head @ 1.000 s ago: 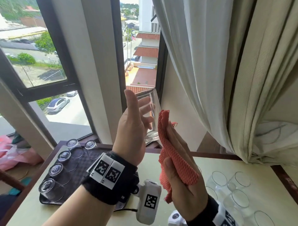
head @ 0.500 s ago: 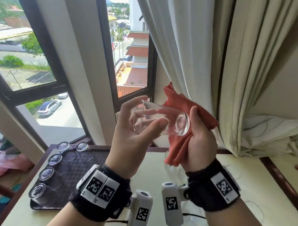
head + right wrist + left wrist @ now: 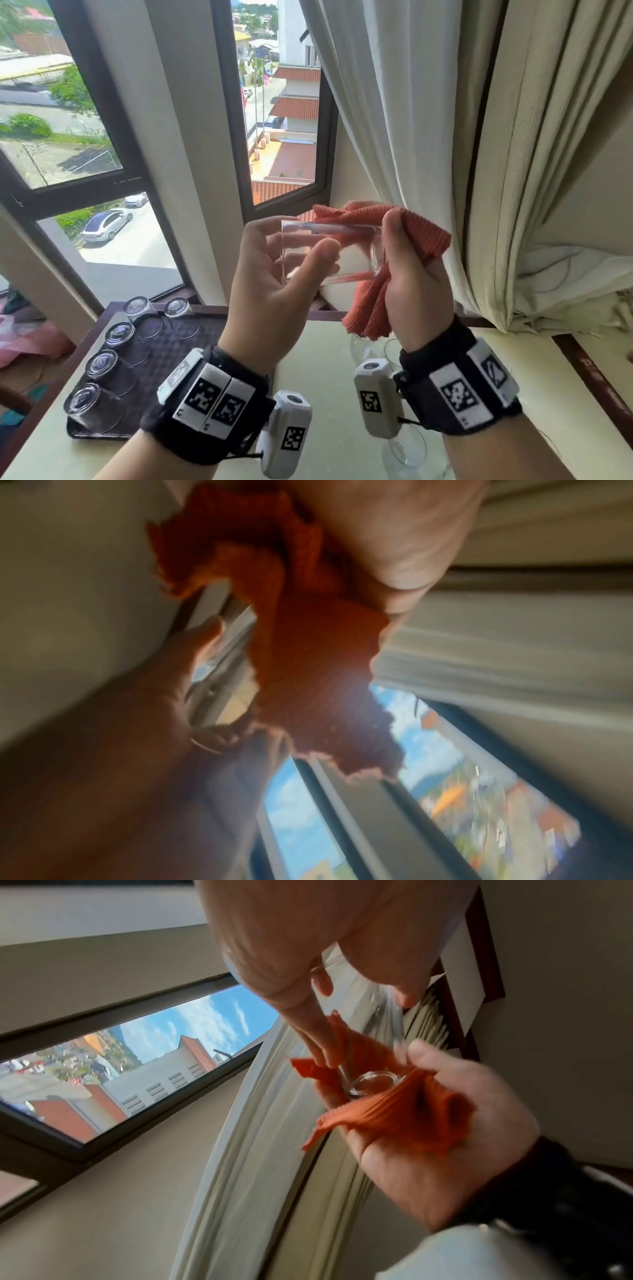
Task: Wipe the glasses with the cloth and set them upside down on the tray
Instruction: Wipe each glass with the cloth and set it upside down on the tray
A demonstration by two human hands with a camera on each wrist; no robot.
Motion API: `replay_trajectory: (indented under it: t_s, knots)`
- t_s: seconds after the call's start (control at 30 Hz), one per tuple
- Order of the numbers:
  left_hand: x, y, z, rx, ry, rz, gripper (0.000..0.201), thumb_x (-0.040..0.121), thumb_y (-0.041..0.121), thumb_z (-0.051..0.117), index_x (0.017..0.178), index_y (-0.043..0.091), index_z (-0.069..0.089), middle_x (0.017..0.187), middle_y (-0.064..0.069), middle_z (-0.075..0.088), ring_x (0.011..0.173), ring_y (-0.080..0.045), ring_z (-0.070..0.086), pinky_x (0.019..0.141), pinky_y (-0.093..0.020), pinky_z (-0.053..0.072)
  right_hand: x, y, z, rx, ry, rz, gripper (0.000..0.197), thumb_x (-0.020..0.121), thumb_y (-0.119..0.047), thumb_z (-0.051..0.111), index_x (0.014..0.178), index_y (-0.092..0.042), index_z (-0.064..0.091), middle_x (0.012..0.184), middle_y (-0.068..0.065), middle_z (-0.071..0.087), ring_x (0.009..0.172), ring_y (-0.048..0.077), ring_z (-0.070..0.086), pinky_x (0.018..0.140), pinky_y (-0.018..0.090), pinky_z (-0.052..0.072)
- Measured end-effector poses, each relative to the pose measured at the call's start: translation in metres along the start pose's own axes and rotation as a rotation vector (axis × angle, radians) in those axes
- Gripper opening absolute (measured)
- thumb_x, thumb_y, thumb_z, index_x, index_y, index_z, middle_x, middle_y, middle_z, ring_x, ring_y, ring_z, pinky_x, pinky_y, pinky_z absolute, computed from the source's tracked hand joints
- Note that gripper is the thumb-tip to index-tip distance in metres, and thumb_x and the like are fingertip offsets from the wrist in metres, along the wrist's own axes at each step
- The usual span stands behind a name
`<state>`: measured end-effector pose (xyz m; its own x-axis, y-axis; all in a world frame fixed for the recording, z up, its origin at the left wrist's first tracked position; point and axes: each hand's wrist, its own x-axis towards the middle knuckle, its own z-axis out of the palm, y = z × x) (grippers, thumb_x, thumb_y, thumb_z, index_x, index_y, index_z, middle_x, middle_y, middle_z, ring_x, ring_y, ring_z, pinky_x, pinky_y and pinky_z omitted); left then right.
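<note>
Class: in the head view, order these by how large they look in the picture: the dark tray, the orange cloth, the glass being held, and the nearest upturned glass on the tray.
1. tray, partly hidden by the left forearm
2. cloth and held glass: too alike to rank, and the right hand covers part of each
3. nearest upturned glass

Above a table [image 3: 325, 394], a left hand [image 3: 270, 291] holds a clear glass [image 3: 329, 250] sideways; a right hand [image 3: 411, 284] presses an orange cloth [image 3: 421, 233] around its base. Five upturned glasses [image 3: 120, 334] stand on a dark tray [image 3: 164, 349] left of the hands
</note>
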<state>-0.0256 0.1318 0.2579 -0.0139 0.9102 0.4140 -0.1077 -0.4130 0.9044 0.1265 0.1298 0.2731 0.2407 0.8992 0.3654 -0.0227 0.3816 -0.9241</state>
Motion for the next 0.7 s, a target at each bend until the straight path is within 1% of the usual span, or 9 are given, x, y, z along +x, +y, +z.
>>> replay_trajectory:
  t_s: [0.1, 0.17, 0.23, 0.3, 0.37, 0.43, 0.53, 0.63, 0.7]
  knots:
    - [0.005, 0.002, 0.0, -0.008, 0.065, 0.042, 0.052, 0.091, 0.041, 0.081, 0.121, 0.012, 0.051, 0.109, -0.005, 0.076, 0.094, -0.019, 0.079, 0.081, -0.03, 0.063, -0.013, 0.005, 0.005, 0.179, 0.055, 0.377, 0.067, 0.08, -0.082, 0.056, 0.093, -0.021, 0.079, 0.091, 0.004, 0.08, 0.09, 0.033, 0.077, 0.094, 0.053, 0.059]
    - [0.007, 0.003, 0.001, -0.029, 0.082, 0.044, 0.049, 0.09, 0.036, 0.075, 0.122, 0.007, 0.05, 0.105, -0.006, 0.076, 0.091, -0.016, 0.079, 0.078, -0.026, 0.062, -0.03, 0.009, 0.015, 0.117, 0.081, 0.404, 0.072, 0.066, -0.082, 0.05, 0.098, -0.023, 0.075, 0.082, -0.007, 0.079, 0.083, 0.01, 0.077, 0.085, 0.029, 0.061]
    - [0.007, 0.003, 0.002, -0.019, 0.079, 0.024, 0.054, 0.086, 0.038, 0.073, 0.124, 0.006, 0.05, 0.105, -0.006, 0.076, 0.091, -0.017, 0.079, 0.079, -0.028, 0.063, -0.042, 0.014, 0.025, 0.01, 0.063, 0.271, 0.08, 0.074, -0.085, 0.045, 0.129, -0.03, 0.066, 0.101, -0.011, 0.078, 0.09, -0.002, 0.074, 0.079, 0.02, 0.06]
    - [0.006, 0.002, 0.002, -0.029, 0.097, -0.013, 0.063, 0.084, 0.043, 0.073, 0.126, 0.005, 0.049, 0.107, -0.006, 0.077, 0.094, -0.019, 0.08, 0.082, -0.033, 0.065, -0.038, 0.017, 0.027, -0.129, 0.009, -0.078, 0.081, 0.094, -0.077, 0.04, 0.157, -0.026, 0.041, 0.145, 0.004, 0.061, 0.126, 0.027, 0.065, 0.101, 0.05, 0.056]
    - [0.005, 0.002, 0.002, -0.047, 0.116, -0.044, 0.065, 0.085, 0.045, 0.075, 0.128, 0.003, 0.049, 0.108, -0.008, 0.078, 0.096, -0.021, 0.08, 0.084, -0.037, 0.065, -0.021, 0.015, 0.019, -0.287, -0.073, -0.376, 0.066, 0.109, -0.05, 0.035, 0.156, -0.004, 0.039, 0.158, 0.009, 0.048, 0.143, 0.038, 0.048, 0.115, 0.06, 0.041]
    - [0.004, -0.001, 0.001, -0.027, 0.102, -0.035, 0.058, 0.092, 0.046, 0.078, 0.126, 0.007, 0.05, 0.11, -0.007, 0.077, 0.096, -0.023, 0.08, 0.086, -0.04, 0.065, -0.002, 0.007, 0.01, -0.345, -0.104, -0.456, 0.051, 0.11, -0.039, 0.038, 0.139, -0.002, 0.057, 0.141, 0.009, 0.063, 0.135, 0.026, 0.058, 0.112, 0.052, 0.046]
    - [0.004, -0.002, -0.001, 0.023, 0.054, 0.01, 0.053, 0.089, 0.044, 0.079, 0.122, 0.015, 0.051, 0.111, -0.006, 0.076, 0.094, -0.025, 0.08, 0.088, -0.043, 0.064, 0.015, -0.003, -0.001, -0.182, -0.108, -0.094, 0.045, 0.101, -0.054, 0.048, 0.111, -0.021, 0.077, 0.101, 0.009, 0.077, 0.093, 0.029, 0.073, 0.088, 0.058, 0.058]
    - [0.006, -0.001, -0.002, 0.04, 0.065, 0.041, 0.047, 0.094, 0.039, 0.079, 0.121, 0.012, 0.051, 0.108, -0.003, 0.077, 0.093, -0.021, 0.079, 0.083, -0.031, 0.062, 0.009, 0.001, -0.002, 0.12, -0.067, 0.269, 0.065, 0.084, -0.077, 0.059, 0.107, -0.02, 0.08, 0.111, 0.012, 0.078, 0.108, 0.038, 0.073, 0.107, 0.061, 0.049]
    - [0.009, 0.0, -0.002, 0.038, 0.084, 0.045, 0.044, 0.095, 0.038, 0.079, 0.12, 0.014, 0.052, 0.107, -0.001, 0.077, 0.096, -0.019, 0.078, 0.086, -0.032, 0.062, -0.008, 0.005, 0.003, 0.22, 0.0, 0.367, 0.059, 0.08, -0.078, 0.061, 0.101, -0.026, 0.082, 0.106, 0.009, 0.079, 0.105, 0.035, 0.074, 0.104, 0.059, 0.053]
